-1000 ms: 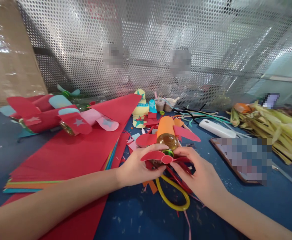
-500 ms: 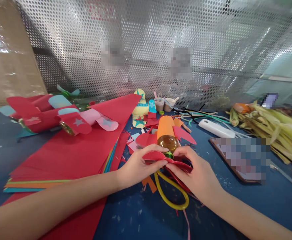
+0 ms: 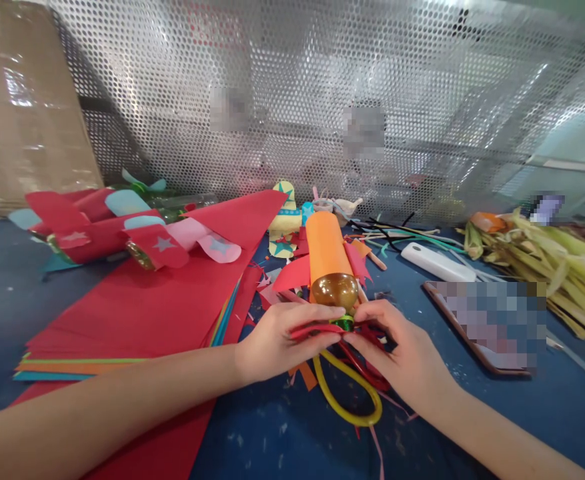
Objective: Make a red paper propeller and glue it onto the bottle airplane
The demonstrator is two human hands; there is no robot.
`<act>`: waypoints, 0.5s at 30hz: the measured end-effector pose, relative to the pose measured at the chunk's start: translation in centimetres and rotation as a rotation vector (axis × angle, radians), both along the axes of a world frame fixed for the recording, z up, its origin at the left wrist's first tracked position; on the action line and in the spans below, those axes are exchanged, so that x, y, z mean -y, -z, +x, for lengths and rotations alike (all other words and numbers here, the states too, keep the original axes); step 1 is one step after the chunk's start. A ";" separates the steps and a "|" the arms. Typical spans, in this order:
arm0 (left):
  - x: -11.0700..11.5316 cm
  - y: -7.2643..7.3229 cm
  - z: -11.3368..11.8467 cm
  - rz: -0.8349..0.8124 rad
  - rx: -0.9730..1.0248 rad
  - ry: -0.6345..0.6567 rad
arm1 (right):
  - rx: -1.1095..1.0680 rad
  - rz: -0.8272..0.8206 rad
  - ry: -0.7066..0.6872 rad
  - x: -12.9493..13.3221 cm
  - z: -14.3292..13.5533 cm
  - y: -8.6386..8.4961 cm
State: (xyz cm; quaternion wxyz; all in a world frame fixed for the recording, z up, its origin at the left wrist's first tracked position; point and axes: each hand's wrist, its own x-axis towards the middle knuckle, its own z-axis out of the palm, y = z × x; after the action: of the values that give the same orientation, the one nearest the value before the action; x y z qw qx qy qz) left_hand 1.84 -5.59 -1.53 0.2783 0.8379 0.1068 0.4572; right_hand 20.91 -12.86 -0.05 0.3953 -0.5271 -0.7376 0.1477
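A brown bottle [image 3: 327,250] wrapped in orange paper lies with its green cap [image 3: 343,324] toward me. Red paper fins stick out from both of its sides. At the cap is a red paper piece [image 3: 309,331], pinched on its left between the thumb and fingers of my left hand [image 3: 275,340]. Closed around the right side of the cap and the red paper is my right hand [image 3: 405,343], thumb below and fingertips beside the cap. Its fingers partly hide the paper there. Just under both hands, a yellow loop-shaped handle [image 3: 347,420] rests on the blue table.
Red and coloured paper sheets [image 3: 137,307] are stacked at left, with paper-covered bottle planes [image 3: 92,227] behind. A white glue gun-like object [image 3: 437,262], a phone [image 3: 482,327] and corn husks [image 3: 557,260] lie right. A perforated metal screen [image 3: 292,87] stands behind.
The bottle has tilted and shifted, its orange body now standing more clear of the scraps. My fingers have closed lower around the cap, and the red paper appears flatter. The view has shifted slightly.
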 end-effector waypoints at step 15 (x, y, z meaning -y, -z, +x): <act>0.1 1.0 -0.6 0.505 -0.211 -0.067 | -0.654 -0.408 -0.165 -0.2 -0.5 0.1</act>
State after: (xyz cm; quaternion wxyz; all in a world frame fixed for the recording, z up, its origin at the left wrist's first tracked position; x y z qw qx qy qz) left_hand 1.22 -5.66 -2.51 0.0325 0.9198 0.0455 0.3885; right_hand 20.40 -12.71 -0.17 0.4835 -0.4588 -0.5682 0.4827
